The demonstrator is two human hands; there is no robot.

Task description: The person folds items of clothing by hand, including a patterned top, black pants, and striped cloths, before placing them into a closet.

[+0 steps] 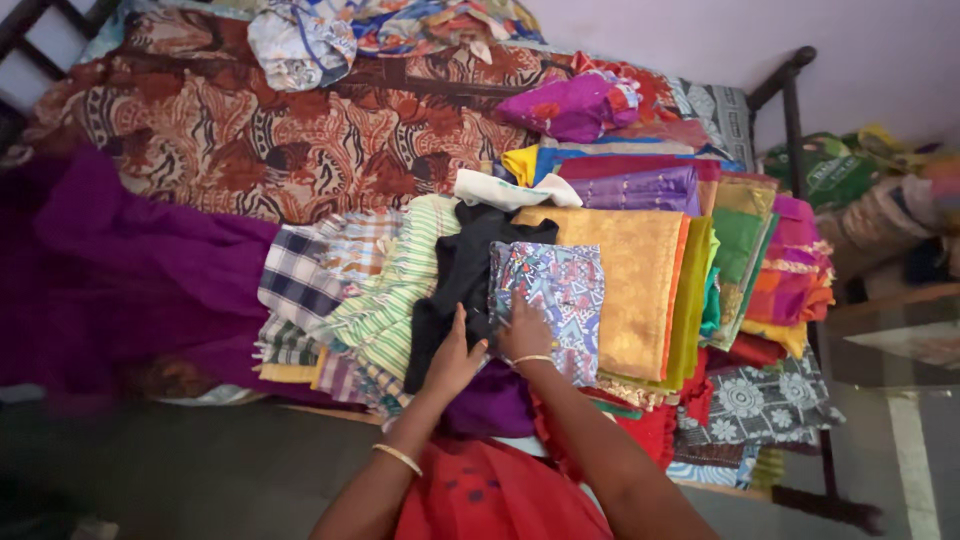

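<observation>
Patterned cloth (552, 290), folded, lies under the right hand (522, 335), which presses flat with fingers apart; just left, the left hand (452, 360) rests open on black cloth (455, 275). Both sit on a bed (250, 140) of folded fabrics; purple sheet (130, 260) far left, stacked saris (740, 250) right

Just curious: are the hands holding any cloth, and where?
Neither clearly grips; left hand rests flat on black cloth, right hand on the patterned folded cloth's near edge.

A folded cloth with a blue, pink and white geometric print (550, 295) lies flat on the bed, overlapping a crumpled black garment (462, 280) just to its left.
</observation>
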